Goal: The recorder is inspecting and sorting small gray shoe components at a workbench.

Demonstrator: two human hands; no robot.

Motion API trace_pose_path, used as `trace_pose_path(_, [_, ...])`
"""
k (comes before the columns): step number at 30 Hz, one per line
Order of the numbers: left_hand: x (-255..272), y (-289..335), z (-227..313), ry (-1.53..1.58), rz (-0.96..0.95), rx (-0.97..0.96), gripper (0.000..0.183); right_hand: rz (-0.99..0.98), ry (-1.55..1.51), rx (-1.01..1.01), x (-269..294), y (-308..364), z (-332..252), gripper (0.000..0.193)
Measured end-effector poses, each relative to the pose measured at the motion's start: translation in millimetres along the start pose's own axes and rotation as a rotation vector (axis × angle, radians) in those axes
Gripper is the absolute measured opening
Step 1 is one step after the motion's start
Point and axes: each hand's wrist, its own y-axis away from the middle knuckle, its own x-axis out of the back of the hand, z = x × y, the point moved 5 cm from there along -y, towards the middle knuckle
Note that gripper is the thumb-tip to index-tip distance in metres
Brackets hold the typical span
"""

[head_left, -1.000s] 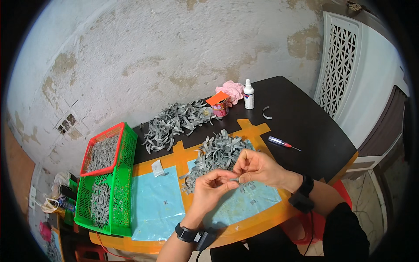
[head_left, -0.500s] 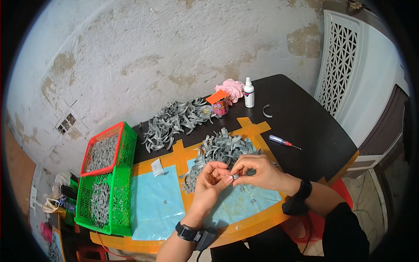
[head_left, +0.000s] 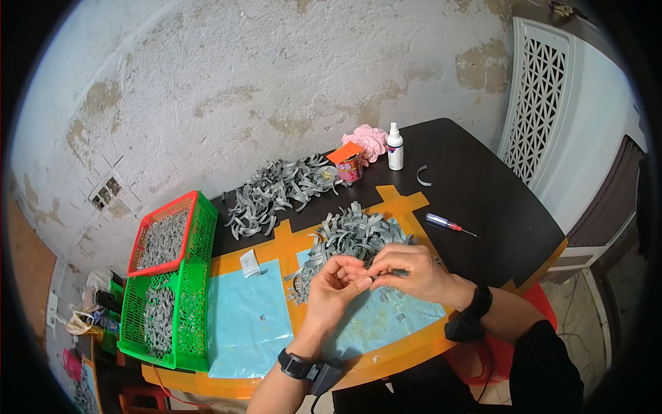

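Observation:
My left hand point(head_left: 334, 290) and my right hand point(head_left: 408, 272) meet fingertip to fingertip above the near side of the table. Both are closed in a pinch; whatever lies between the fingertips is too small and too covered to make out. Just behind them is a heap of curved grey strips point(head_left: 353, 231), partly hidden by my fingers. Under my hands lies a light blue sheet point(head_left: 365, 334) with a few tiny grey pieces on it.
Another pile of grey strips point(head_left: 279, 190) sits farther back, beside a can point(head_left: 349, 169), pink cloth point(head_left: 369, 141) and white bottle point(head_left: 394, 148). A screwdriver point(head_left: 445, 222) and single strip point(head_left: 422, 176) lie right. Left stand a green basket point(head_left: 192, 303) and red basket point(head_left: 132, 255) of small grey pieces.
My fingertips have closed in on each other; the small pale piece that showed between them is now covered. My right hand's fingers are drawn closer together.

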Motion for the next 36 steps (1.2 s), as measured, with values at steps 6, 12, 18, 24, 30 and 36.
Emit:
trace_pose_path(6, [4.3,2.3,-3.8,0.068,0.007,0.131,0.030,0.005,0.093,0.159,1.4,1.4,-5.9,0.021])
trace_pose_path(12, [3.3,2.3,-3.9,0.079,-0.037,0.149,0.030,-0.022,0.355,0.419,3.1,2.0,-21.7,0.021])
trace_pose_path(18, [-1.5,5.5,-1.3,0.242,-0.190,0.259,0.032,-0.011,0.231,0.425,7.2,1.2,-31.0,0.020])
trace_pose_path(24, [-1.9,3.3,1.8,0.109,-0.092,0.172,0.045,-0.028,0.245,0.318,10.3,-1.3,-21.9,0.020])
trace_pose_path(30, [-1.6,3.6,4.1,-0.001,-0.087,0.095,0.048,-0.034,0.261,0.420,7.9,1.1,-22.0,0.023])
trace_pose_path(36, [-1.7,4.1,5.2,-0.081,-0.045,0.027,0.044,-0.027,0.344,0.451,6.1,1.8,-24.5,0.020])
